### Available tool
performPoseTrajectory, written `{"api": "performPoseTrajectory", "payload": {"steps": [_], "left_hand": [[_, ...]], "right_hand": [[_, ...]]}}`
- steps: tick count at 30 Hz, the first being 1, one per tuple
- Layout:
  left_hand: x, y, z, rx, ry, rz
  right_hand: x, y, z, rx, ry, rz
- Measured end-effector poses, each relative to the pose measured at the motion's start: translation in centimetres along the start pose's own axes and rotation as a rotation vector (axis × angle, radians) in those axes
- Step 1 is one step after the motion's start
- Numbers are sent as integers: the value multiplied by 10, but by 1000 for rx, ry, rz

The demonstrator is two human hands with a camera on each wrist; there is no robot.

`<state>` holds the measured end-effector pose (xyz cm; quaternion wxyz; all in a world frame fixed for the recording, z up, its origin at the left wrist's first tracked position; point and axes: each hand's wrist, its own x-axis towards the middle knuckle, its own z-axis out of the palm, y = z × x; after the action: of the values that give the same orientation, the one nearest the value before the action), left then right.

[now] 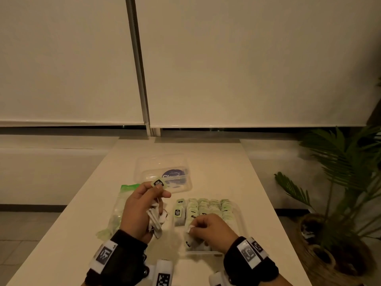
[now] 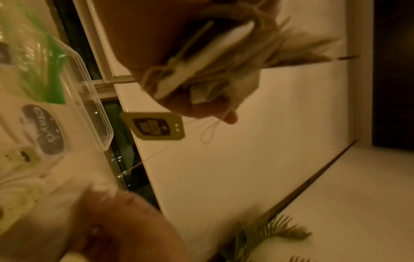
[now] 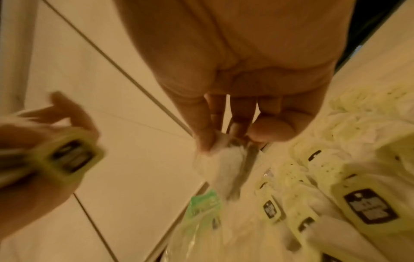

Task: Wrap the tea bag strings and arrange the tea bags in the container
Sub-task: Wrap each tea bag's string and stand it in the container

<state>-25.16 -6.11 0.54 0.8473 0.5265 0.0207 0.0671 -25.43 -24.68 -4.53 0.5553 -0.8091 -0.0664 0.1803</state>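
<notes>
- Left hand (image 1: 142, 205) is raised just left of the container, fingers curled round a bunch of loose tea bags (image 1: 155, 220) in the palm; probably a stock kept ready so each next bag is close at hand.
- Its thumb and forefinger pinch one green paper tag (image 1: 158, 183) up high; a thin string (image 2: 208, 132) loops down from it in the left wrist view, likely held taut for winding.
- Right hand (image 1: 210, 229) is low over the near end of the container, fingertips closed on the top of a single tea bag (image 3: 226, 170), apparently setting it in with the others.
- Clear plastic container (image 1: 240, 220) sits on the table in front of the person; it holds rows of tea bags (image 1: 206, 207) standing on edge, tags up, packed tight so they stay upright.
- Near end looks less filled, so the task seems well along but unfinished.
- Clear lid (image 1: 162, 174) with a dark round label lies beyond the hands, out of the way of the packing.
- Green-and-clear plastic bag (image 1: 121, 205) lies just left of the left hand, probably the source packaging.
- Pale table (image 1: 206, 149) carries everything; a potted palm (image 1: 340, 182) stands on the floor to the right.
</notes>
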Motion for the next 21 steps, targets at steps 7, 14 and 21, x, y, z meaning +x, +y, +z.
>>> {"api": "performPoseTrajectory", "payload": {"steps": [7, 14, 21], "left_hand": [[-36, -23, -7, -8, -223, -239], [-30, -67, -28, 38, -43, -476], [-23, -66, -14, -95, 35, -553]], "right_hand": [[20, -19, -18, 514, 290, 39], [18, -39, -31, 908, 190, -34], [13, -37, -27, 817, 148, -91]]}}
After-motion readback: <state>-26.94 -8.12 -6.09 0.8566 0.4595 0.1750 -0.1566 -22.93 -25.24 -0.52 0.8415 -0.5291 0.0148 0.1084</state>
